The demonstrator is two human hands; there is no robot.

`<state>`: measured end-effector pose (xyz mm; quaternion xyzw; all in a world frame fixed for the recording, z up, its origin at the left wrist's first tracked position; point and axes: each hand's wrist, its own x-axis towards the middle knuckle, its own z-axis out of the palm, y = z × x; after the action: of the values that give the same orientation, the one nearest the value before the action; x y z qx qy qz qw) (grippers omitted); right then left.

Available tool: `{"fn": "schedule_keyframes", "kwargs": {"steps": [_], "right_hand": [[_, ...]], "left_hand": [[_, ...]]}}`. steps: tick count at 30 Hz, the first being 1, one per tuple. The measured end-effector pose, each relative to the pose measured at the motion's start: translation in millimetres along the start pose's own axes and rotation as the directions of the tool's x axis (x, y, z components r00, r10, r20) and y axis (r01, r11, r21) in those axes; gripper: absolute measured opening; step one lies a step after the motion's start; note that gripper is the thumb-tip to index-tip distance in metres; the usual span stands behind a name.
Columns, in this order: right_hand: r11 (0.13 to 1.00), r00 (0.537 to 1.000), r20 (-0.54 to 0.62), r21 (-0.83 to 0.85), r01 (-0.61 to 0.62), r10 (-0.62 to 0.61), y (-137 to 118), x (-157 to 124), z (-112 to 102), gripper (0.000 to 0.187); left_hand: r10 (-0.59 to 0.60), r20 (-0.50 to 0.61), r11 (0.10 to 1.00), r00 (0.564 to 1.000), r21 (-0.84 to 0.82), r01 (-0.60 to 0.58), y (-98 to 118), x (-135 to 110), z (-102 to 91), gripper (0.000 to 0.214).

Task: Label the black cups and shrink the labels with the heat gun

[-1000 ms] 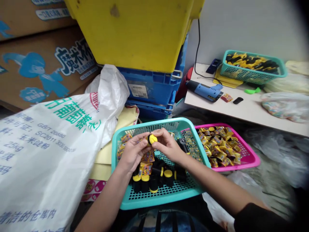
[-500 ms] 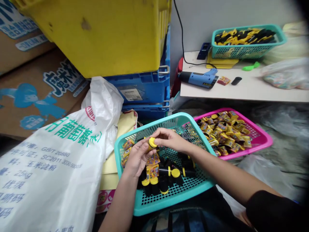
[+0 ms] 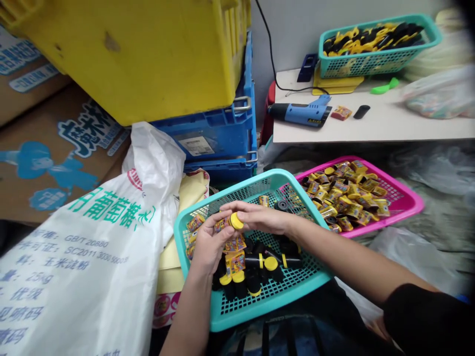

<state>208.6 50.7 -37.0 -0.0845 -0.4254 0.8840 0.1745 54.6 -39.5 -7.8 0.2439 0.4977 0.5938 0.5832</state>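
My left hand [image 3: 208, 243] is closed round a small bottle [image 3: 223, 223] with a yellow cap and a colourful printed sleeve. The bottle lies tilted, its cap pointing right. My right hand [image 3: 265, 217] pinches the capped end, its thumb by the cap and its fingers reaching behind the bottle. Both hands are over a turquoise basket [image 3: 256, 312]. In it lie several black bottles with yellow caps [image 3: 253, 261] and several loose printed sleeves [image 3: 235, 262]. My hands hide part of the basket's contents.
A pink basket [image 3: 406, 205] of sleeved bottles stands at the right. Behind it, a white table [image 3: 389, 129] bears a blue heat gun [image 3: 302, 113] and another turquoise basket [image 3: 365, 66]. Stacked crates [image 3: 166, 64] rise ahead; a white sack [image 3: 77, 277] lies left.
The bottle has turned in my fingers, so more of its printed side shows. My right fingers have stretched further behind it. The view has shifted slightly.
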Motion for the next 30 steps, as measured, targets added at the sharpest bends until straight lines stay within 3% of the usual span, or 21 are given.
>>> {"fn": "schedule_keyframes", "kwargs": {"steps": [3, 6, 12, 16, 19, 20, 22, 24, 26, 28, 30], "right_hand": [[0.995, 0.997, 0.065, 0.096, -0.041, 0.035, 3, -2, 3, 0.052], [0.991, 1.0, 0.029, 0.136, 0.005, -0.009, 7, 0, 5, 0.044], [0.996, 0.997, -0.05, 0.049, 0.069, -0.067, 17, 7, 4, 0.043], [0.999, 1.0, 0.004, 0.038, 0.025, -0.026, 8, 3, -1, 0.048], [0.982, 0.994, -0.061, -0.173, 0.08, -0.092, -4, 0, -1, 0.056], [0.94, 0.982, -0.1, -0.321, 0.117, -0.157, -8, -1, 0, 0.056], [0.743, 0.943, -0.107, -0.646, 0.176, -0.316, -14, -3, 6, 0.053], [0.478, 0.91, 0.011, -0.848, 0.228, -0.415, -22, -8, 13, 0.044], [0.293, 0.897, 0.109, -0.922, 0.252, -0.429, -33, -18, 19, 0.032], [0.158, 0.898, 0.049, -0.979, 0.13, -0.437, -48, -29, 21, 0.028], [-0.001, 0.863, -0.123, -0.99, -0.141, -0.491, -60, -38, 22, 0.032]], "left_hand": [[0.081, -0.015, 0.995, 0.997, 0.061, -0.08, -1, -2, 0.7, 0.039], [0.118, -0.039, 0.986, 0.992, 0.121, -0.112, -5, -4, -2.5, 0.037], [0.129, 0.01, 0.97, 0.992, 0.208, -0.128, -11, -7, -4.5, 0.036], [0.073, 0.105, 0.994, 0.992, 0.078, -0.081, -7, -8, -2.1, 0.031], [0.105, 0.145, 0.994, 0.984, -0.051, -0.098, -5, -8, -2.3, 0.031], [0.108, 0.141, 0.993, 0.984, -0.071, -0.099, -6, -8, -2.8, 0.033], [0.077, 0.135, 0.995, 0.988, -0.073, -0.067, -8, -7, -3.7, 0.037], [0.031, 0.151, 0.999, 0.988, -0.043, -0.025, -9, -7, -4.2, 0.042], [0.026, 0.179, 1.0, 0.983, 0.001, -0.027, -8, -5, -5.0, 0.05], [0.109, 0.157, 0.993, 0.982, 0.031, -0.115, -4, -2, -6.8, 0.053], [0.254, 0.058, 0.965, 0.965, 0.049, -0.257, 2, 2, -9.7, 0.045]]}}
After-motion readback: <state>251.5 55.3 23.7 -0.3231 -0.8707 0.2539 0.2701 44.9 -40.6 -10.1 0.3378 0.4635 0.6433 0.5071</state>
